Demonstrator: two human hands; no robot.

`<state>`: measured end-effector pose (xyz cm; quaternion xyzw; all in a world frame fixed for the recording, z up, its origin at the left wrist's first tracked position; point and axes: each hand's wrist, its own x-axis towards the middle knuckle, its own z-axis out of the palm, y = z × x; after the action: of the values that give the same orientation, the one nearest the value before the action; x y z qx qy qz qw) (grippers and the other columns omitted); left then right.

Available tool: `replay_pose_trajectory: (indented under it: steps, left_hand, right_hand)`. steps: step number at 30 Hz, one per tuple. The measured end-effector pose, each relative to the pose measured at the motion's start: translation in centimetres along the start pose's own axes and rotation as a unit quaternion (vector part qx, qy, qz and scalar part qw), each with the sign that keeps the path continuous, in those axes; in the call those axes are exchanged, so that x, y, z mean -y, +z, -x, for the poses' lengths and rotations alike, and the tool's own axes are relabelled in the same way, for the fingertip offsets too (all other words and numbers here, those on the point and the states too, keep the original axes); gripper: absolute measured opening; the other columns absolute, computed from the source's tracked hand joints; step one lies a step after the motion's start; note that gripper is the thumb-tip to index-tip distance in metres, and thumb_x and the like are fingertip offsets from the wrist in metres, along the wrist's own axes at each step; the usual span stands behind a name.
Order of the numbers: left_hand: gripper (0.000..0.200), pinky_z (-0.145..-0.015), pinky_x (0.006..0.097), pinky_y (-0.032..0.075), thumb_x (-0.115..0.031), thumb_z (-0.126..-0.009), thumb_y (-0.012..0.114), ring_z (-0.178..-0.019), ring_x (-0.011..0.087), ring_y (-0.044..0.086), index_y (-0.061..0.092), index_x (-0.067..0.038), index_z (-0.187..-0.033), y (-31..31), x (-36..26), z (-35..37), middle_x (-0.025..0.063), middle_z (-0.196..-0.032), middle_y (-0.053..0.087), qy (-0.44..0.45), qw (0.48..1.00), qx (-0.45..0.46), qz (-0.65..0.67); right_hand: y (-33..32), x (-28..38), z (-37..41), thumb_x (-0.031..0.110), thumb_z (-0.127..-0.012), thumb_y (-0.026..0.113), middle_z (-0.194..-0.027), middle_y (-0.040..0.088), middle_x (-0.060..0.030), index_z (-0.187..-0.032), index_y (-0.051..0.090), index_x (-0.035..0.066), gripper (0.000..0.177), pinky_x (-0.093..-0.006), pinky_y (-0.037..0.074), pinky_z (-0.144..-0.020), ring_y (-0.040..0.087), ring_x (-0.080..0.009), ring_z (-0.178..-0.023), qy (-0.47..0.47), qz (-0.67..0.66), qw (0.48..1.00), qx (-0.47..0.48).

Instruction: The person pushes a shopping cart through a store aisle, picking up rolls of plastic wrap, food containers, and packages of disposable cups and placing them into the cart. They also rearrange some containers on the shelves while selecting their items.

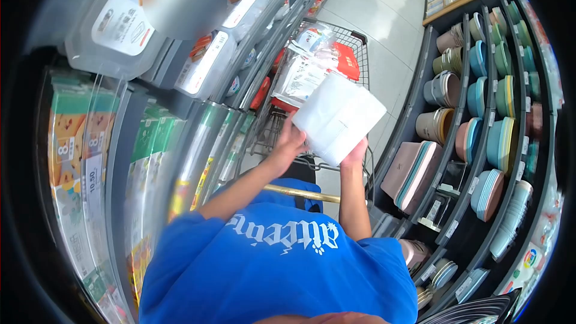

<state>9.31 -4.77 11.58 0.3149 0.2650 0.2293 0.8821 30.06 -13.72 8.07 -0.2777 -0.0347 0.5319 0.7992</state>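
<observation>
A white, box-like package point(341, 119) is held up between both hands, over the near part of a wire shopping cart point(365, 54). My left hand point(291, 138) grips its left side, with the fingers partly hidden behind it. At its lower right corner, my right hand point(355, 152) holds it, most fingers hidden underneath. Beyond the package, the cart holds a white packet point(298, 78), a red package point(347, 61) and a clear-wrapped item point(314, 37).
Shelves on the left carry clear plastic containers point(123, 30) and green-topped packs point(81, 138). On the right, a dark shelf unit holds stacked bowls point(487, 195) and pink trays point(408, 171). A tiled floor point(384, 0) runs between them. The cart's handle point(303, 193) crosses before my body.
</observation>
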Motion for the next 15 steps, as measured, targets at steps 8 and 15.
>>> replay_pose_trajectory:
  steps: [8,15]
  left_hand:
    - [0.069,-0.11,0.0446,0.038,-0.039,-0.093,0.061,-0.134,0.0247,0.045,0.033,-0.009,-0.15,1.6,-10.5,2.2,0.01,-0.141,0.047,0.214,0.964,-0.158,0.025]
    - [0.074,-0.115,0.0426,0.031,-0.053,-0.102,0.046,-0.143,0.0262,0.037,0.025,-0.004,-0.154,-0.7,-15.2,2.8,0.0148,-0.156,0.036,0.257,0.934,-0.239,0.068]
  right_hand:
    - [13.7,-3.7,-3.7,0.039,-0.102,0.051,-0.153,0.042,-0.0132,-0.154,0.031,0.008,0.064,-0.0525,0.034,-0.115,0.04,-0.0275,-0.142,-0.055,0.085,0.99,0.1]
    - [21.3,-6.5,-10.2,0.035,-0.097,0.06,-0.119,0.055,-0.0017,-0.118,0.051,0.015,0.031,-0.0524,0.044,-0.097,0.051,-0.0211,-0.118,-0.03,0.231,0.967,0.106]
